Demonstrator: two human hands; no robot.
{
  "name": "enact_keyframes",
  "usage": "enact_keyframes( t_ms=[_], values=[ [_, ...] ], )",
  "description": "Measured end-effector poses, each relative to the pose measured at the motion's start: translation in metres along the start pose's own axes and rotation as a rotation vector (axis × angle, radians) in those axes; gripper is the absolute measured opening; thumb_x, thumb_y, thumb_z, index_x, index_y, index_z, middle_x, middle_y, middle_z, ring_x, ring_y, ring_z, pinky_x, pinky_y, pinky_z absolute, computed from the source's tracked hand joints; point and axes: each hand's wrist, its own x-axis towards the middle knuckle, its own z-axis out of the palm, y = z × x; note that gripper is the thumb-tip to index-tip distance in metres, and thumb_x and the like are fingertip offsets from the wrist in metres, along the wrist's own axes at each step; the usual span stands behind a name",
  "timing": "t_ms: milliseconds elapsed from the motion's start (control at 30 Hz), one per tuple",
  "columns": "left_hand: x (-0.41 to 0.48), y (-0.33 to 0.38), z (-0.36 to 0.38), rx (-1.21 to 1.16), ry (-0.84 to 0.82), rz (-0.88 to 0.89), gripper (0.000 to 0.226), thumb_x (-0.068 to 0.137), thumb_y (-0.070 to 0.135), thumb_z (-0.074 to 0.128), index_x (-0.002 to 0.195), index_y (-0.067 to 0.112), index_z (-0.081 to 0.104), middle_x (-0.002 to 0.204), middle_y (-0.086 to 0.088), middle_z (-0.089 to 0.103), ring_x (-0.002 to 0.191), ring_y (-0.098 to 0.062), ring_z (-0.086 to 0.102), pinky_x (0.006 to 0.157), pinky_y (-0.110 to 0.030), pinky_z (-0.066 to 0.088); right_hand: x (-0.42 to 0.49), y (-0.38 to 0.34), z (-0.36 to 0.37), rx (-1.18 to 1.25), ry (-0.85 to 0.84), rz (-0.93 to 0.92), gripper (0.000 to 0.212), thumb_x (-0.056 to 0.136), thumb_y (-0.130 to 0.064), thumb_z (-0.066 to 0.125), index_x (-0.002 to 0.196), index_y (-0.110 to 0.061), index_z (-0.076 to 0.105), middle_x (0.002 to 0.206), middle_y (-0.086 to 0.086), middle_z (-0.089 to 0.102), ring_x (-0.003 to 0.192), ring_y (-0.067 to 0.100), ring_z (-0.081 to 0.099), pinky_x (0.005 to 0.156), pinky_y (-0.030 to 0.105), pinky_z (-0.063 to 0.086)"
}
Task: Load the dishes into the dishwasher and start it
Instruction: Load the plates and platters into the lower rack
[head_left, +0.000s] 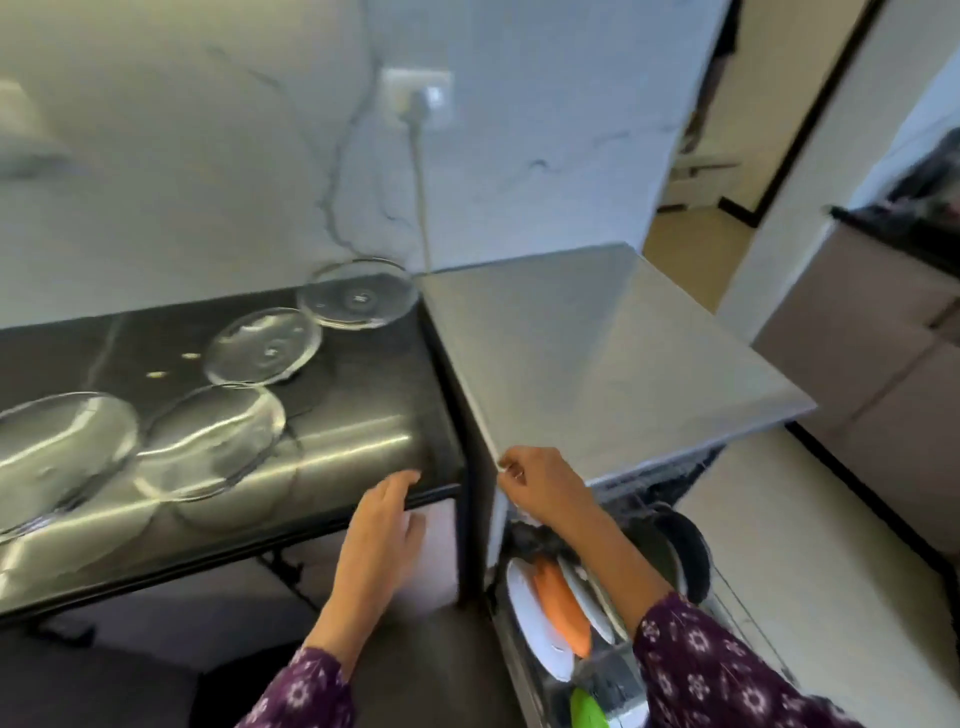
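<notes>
The silver dishwasher (597, 353) stands right of a dark counter (363, 426). Its pulled-out rack below holds a white plate (530, 618), an orange plate (561, 603), a dark pan (685, 551) and something green (587, 709). Several clear glass plates (260, 345) lie on the counter. My left hand (382, 530) hovers with straight fingers at the counter's front edge. My right hand (540, 483) is curled at the dishwasher's top front left corner; whether it holds anything is unclear.
A white plug and cable (423, 171) run down the marble wall behind. Pale cabinets (883, 364) stand at the right, and a doorway (727, 130) opens at the back. Light floor lies right of the dishwasher.
</notes>
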Motion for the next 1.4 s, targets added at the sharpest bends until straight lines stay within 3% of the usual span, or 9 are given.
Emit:
enact_keyframes(
  t_ms=[233,400,567,667,833,967,1067,1233,1400],
  values=[
    [-0.144,-0.155,-0.136,0.079,0.190,-0.433,0.043,0.077,0.010,0.072,0.119,0.011,0.060,0.115,-0.003,0.062,0.109,-0.025,0.059,0.096,-0.038,0.046,-0.001,-0.195,0.099,-0.044,-0.235,-0.335,0.026,0.086,-0.023,0.055,0.107,-0.015,0.067,0.098,0.003,0.071,0.092,0.018,0.065,0.086,0.032,0.051],
    [-0.241,-0.220,-0.235,0.143,0.351,-0.614,0.041,0.078,0.010,0.071,0.118,0.012,0.060,0.116,-0.001,0.062,0.109,-0.022,0.059,0.096,-0.034,0.044,-0.026,-0.346,0.193,-0.094,-0.369,-0.582,0.023,0.084,-0.024,0.057,0.102,-0.016,0.068,0.096,0.004,0.071,0.092,0.020,0.065,0.083,0.033,0.051],
    [-0.341,-0.276,-0.313,0.213,0.519,-0.781,0.035,0.080,0.020,0.064,0.113,0.009,0.062,0.112,-0.007,0.065,0.104,-0.027,0.063,0.093,-0.024,0.036,-0.072,-0.472,0.290,-0.110,-0.534,-0.789,0.022,0.083,-0.023,0.060,0.101,-0.014,0.069,0.093,0.001,0.070,0.083,0.012,0.063,0.079,0.025,0.049],
    [-0.401,-0.291,-0.341,0.244,0.615,-0.921,0.036,0.082,0.012,0.067,0.117,0.010,0.060,0.117,-0.006,0.063,0.110,-0.025,0.058,0.094,-0.025,0.035,-0.109,-0.523,0.345,-0.137,-0.677,-0.873,0.020,0.084,-0.022,0.060,0.098,-0.011,0.068,0.093,0.002,0.070,0.079,0.012,0.062,0.075,0.024,0.049],
    [-0.493,-0.297,-0.364,0.302,0.716,-1.142,0.038,0.080,0.012,0.069,0.117,0.010,0.059,0.115,-0.006,0.063,0.109,-0.027,0.057,0.094,-0.037,0.043,-0.183,-0.571,0.421,-0.297,-0.882,-1.045,0.025,0.084,-0.027,0.064,0.100,-0.007,0.069,0.097,0.011,0.071,0.091,0.019,0.063,0.077,0.024,0.043],
    [-0.545,-0.296,-0.359,0.240,0.642,-1.362,0.036,0.082,0.018,0.066,0.116,0.010,0.058,0.115,-0.008,0.064,0.109,-0.028,0.058,0.092,-0.037,0.044,-0.225,-0.581,0.463,-0.453,-0.980,-1.073,0.058,0.078,-0.043,0.072,0.120,-0.007,0.057,0.117,0.013,0.061,0.108,0.024,0.056,0.087,0.028,0.043],
    [-0.565,-0.293,-0.351,0.162,0.562,-1.455,0.034,0.085,0.029,0.062,0.116,0.016,0.055,0.116,-0.003,0.062,0.110,-0.021,0.057,0.087,-0.033,0.046,-0.246,-0.581,0.480,-0.555,-0.999,-1.161,0.072,0.072,-0.042,0.077,0.130,-0.011,0.046,0.125,0.013,0.052,0.117,0.029,0.049,0.095,0.036,0.044],
    [-0.569,-0.295,-0.345,0.137,0.528,-1.475,0.031,0.085,0.033,0.061,0.112,0.021,0.056,0.112,0.002,0.063,0.104,-0.016,0.059,0.082,-0.032,0.049,-0.255,-0.578,0.489,-0.533,-1.029,-1.205,0.037,0.083,-0.020,0.067,0.117,-0.011,0.055,0.122,0.012,0.056,0.114,0.027,0.051,0.090,0.035,0.044],
    [-0.550,-0.302,-0.352,0.210,0.716,-1.296,0.026,0.083,0.012,0.063,0.109,0.010,0.060,0.107,-0.007,0.064,0.103,-0.026,0.059,0.088,-0.036,0.044,-0.227,-0.576,0.465,-0.478,-1.071,-1.086,0.033,0.089,-0.019,0.059,0.120,-0.009,0.061,0.119,0.013,0.063,0.112,0.026,0.057,0.085,0.029,0.045]
  ],
)
